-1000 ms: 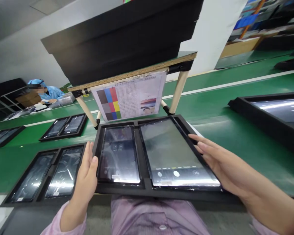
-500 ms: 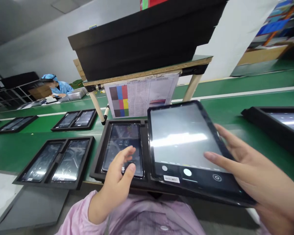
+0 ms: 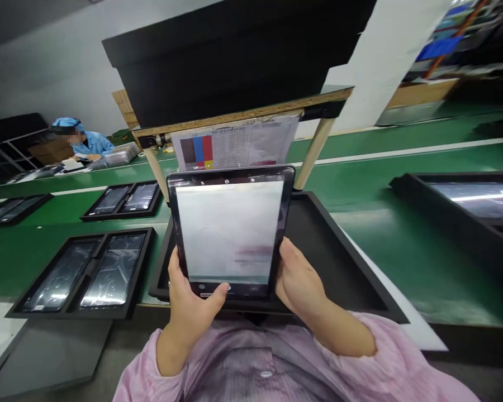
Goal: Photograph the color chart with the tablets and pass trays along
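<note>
Both my hands hold a tablet [image 3: 228, 231] upright in front of me, its lit screen showing a pale, blurred camera picture. My left hand [image 3: 189, 298] grips the lower left edge, thumb lying over the bottom of the screen. On the right edge my right hand [image 3: 299, 279] is closed, its other fingers hidden behind. Beneath the tablet lies a black foam tray [image 3: 331, 251], its right compartment bare. The tablet covers most of the tray's left compartment. Behind the tablet hangs a printed sheet [image 3: 243, 142] with colour blocks, partly covered by it.
Black trays with tablets stand to the left [image 3: 77, 273], farther back [image 3: 121, 200] and at the right [image 3: 456, 206] on the green bench [image 3: 360, 178]. A wooden-edged shelf [image 3: 243, 111] bears a black box. A person in blue [image 3: 84, 139] sits at the far left.
The tablet has moved left from the tray's right side and is raised upright. My left hand, open before, has closed on its left edge.
</note>
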`<action>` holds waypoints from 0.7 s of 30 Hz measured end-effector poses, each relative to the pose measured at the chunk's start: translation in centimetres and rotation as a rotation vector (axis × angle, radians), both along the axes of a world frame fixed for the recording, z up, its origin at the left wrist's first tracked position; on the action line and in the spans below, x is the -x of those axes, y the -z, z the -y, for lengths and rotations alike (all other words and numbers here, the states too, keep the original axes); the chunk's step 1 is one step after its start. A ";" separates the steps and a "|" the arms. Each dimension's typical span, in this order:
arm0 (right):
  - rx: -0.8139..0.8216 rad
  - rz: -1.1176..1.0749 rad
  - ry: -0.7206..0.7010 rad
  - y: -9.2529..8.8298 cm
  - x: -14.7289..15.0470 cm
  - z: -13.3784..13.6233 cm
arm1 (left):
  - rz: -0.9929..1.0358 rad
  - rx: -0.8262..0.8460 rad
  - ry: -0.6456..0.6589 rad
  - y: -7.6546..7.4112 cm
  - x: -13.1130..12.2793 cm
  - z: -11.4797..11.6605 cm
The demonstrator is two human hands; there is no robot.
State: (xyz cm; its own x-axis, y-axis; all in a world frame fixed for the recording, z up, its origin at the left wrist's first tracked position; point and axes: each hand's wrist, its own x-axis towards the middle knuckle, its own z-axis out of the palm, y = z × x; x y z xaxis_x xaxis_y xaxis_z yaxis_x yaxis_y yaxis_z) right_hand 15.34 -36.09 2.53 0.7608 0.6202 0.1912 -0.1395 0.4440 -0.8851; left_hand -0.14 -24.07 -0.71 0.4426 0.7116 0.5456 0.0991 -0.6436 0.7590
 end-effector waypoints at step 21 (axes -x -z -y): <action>-0.013 -0.021 0.043 -1.2 0.4 -0.7 | -0.144 -0.092 0.082 -0.5 0.6 0.1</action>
State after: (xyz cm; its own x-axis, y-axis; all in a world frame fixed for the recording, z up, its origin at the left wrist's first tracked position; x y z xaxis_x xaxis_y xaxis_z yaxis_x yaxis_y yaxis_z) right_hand 14.94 -35.36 3.72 0.7910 0.5840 0.1824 -0.1386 0.4614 -0.8763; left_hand -0.71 -24.20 -0.24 0.5749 0.6202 0.5338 0.1469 -0.7199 0.6783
